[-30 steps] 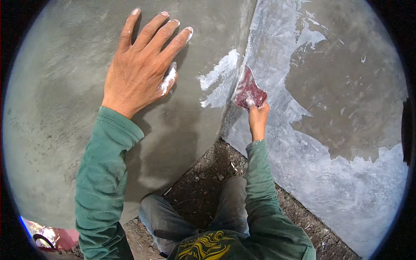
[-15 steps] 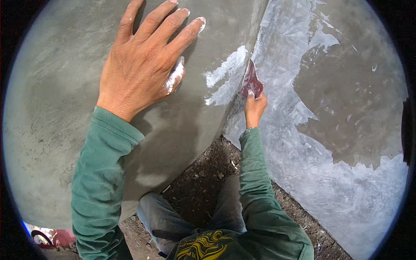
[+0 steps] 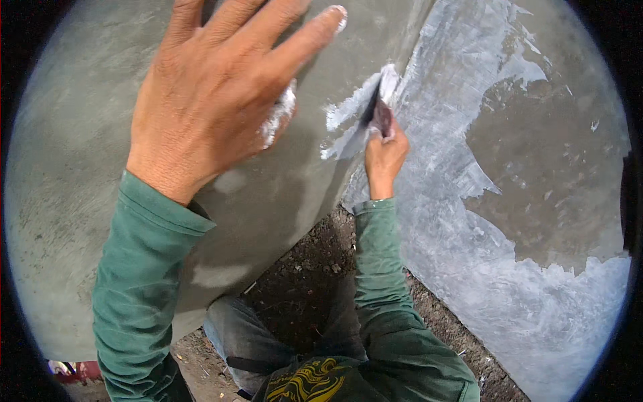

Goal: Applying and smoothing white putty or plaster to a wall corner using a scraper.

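My right hand [image 3: 385, 151] grips a dark red flat spreader [image 3: 380, 115], blurred, with white paste at its upper end, on the seam where two grey walls meet. Ragged white patches [image 3: 341, 110] lie just left of it on the left grey wall [image 3: 74, 201]. My left hand [image 3: 201, 100], large in the upper left, is open with fingers spread over that wall, white paste on its thumb and a fingertip. The right wall [image 3: 549, 167] has a broad uneven pale coat around a bare grey area.
Below the walls is dark, rough ground [image 3: 301, 275], with my bent jeans-clad knees [image 3: 248, 335] over it. A partly hidden pink-red object [image 3: 84, 370] shows at the lower left edge. The right wall's lower edge runs diagonally toward the lower right.
My right hand and the spreader have moved up and slightly left along the seam; the spreader now shows narrower, edge-on. My left hand appears higher and larger, its fingers still spread.
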`<state>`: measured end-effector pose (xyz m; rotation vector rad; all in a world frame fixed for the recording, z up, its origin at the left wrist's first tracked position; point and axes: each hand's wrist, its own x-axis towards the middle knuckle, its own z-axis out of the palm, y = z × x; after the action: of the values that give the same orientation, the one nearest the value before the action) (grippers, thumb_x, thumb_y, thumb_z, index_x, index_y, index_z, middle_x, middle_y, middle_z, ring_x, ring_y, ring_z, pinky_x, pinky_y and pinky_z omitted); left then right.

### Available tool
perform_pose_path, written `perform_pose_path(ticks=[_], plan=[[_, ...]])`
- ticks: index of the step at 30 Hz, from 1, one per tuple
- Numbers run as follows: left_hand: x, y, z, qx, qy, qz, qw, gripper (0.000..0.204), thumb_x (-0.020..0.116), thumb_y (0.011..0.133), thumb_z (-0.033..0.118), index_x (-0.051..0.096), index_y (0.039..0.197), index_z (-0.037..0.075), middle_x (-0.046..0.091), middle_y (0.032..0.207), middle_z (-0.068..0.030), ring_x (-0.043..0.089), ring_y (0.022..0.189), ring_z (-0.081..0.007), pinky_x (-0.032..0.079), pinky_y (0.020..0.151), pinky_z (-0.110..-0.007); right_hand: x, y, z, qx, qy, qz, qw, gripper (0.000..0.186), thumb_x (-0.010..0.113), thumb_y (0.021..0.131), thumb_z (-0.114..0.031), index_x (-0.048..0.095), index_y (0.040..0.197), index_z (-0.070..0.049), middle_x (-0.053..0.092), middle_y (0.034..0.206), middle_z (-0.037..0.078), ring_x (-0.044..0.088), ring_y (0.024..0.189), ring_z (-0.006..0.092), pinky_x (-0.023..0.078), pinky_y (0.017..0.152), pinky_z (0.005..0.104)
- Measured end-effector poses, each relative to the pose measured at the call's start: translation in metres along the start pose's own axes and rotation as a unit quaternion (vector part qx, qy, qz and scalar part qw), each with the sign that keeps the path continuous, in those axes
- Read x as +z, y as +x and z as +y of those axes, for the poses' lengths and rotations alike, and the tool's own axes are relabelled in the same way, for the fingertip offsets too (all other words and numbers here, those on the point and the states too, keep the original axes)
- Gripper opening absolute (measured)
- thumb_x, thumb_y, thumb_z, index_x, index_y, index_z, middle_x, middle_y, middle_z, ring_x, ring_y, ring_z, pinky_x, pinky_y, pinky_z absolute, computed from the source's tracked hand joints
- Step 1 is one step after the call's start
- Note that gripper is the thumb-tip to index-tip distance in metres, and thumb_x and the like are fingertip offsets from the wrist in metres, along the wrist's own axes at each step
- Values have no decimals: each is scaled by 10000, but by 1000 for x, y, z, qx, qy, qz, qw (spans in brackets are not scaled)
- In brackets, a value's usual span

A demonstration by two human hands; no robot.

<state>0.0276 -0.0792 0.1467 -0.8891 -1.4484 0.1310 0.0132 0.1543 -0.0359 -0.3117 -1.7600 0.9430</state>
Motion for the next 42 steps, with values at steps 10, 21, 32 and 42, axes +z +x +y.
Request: perform_pose_path(ticks=[10, 21, 32, 42], plan=[[-34, 5, 7, -18, 39, -214, 976, 755, 697, 720, 206, 426, 1420, 290, 450, 1434, 47, 350, 1371, -143, 123, 1224, -436, -47, -46, 1, 21, 137, -29, 990, 388, 530, 776, 80, 652, 1141, 25, 711, 992, 173, 672, 903, 203, 509, 799, 347], [-31, 5, 8, -15, 36, -196, 980, 735, 689, 724, 222, 433, 1409, 301, 447, 1434, 51, 343, 1376, -141, 101, 1231, -426, -15, 5, 40, 68, 50, -15, 996, 438, 551, 756, 40, 661, 1171, -51, 698, 982, 214, 692, 895, 325, 507, 759, 388], [-27, 2, 5, -24, 24, -171, 985, 685, 711, 712, 247, 487, 1358, 293, 513, 1332, 53, 403, 1320, -140, 141, 1221, -451, -55, 13, 33, 36, 59, -29, 997, 348, 554, 802, 1, 667, 1132, -4, 703, 948, 210, 683, 820, 309, 493, 713, 389], [-36, 5, 5, -16, 51, -211, 976, 750, 670, 724, 204, 418, 1423, 302, 447, 1430, 54, 349, 1370, -141, 109, 1229, -432, -47, 12, -9, -56, 145, -91, 984, 396, 553, 800, 35, 662, 1174, -32, 706, 977, 204, 690, 848, 282, 515, 760, 354]])
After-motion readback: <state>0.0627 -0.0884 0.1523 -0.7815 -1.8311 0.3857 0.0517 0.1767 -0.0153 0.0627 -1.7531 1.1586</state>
